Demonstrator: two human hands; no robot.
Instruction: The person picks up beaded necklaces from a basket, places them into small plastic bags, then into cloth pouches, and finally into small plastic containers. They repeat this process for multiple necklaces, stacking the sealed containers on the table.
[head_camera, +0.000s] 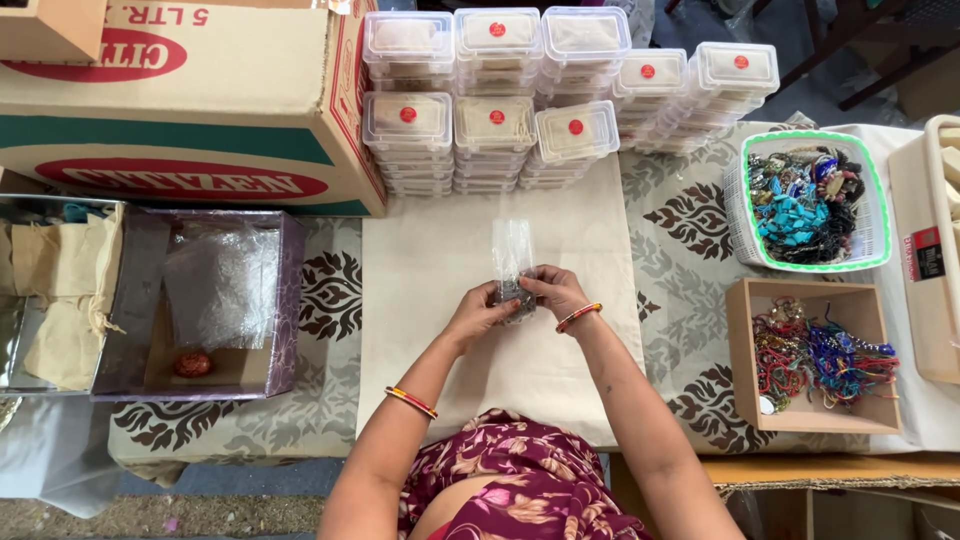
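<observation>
My left hand (481, 312) and my right hand (556, 290) meet over a plain cream cloth (430, 260) at the table's middle. Together they pinch the lower end of a small clear plastic pouch (512, 250) that stands upright between them. Something dark sits in the pouch's bottom, mostly hidden by my fingers. Bangles ring both wrists.
Stacks of clear lidded boxes (495, 125) with red dots line the back. A large cardboard carton (190, 100) stands at back left. A purple box (215, 300) with plastic wrap lies left. At right, a white basket (810, 200) and a wooden tray (815, 355) hold beaded jewellery.
</observation>
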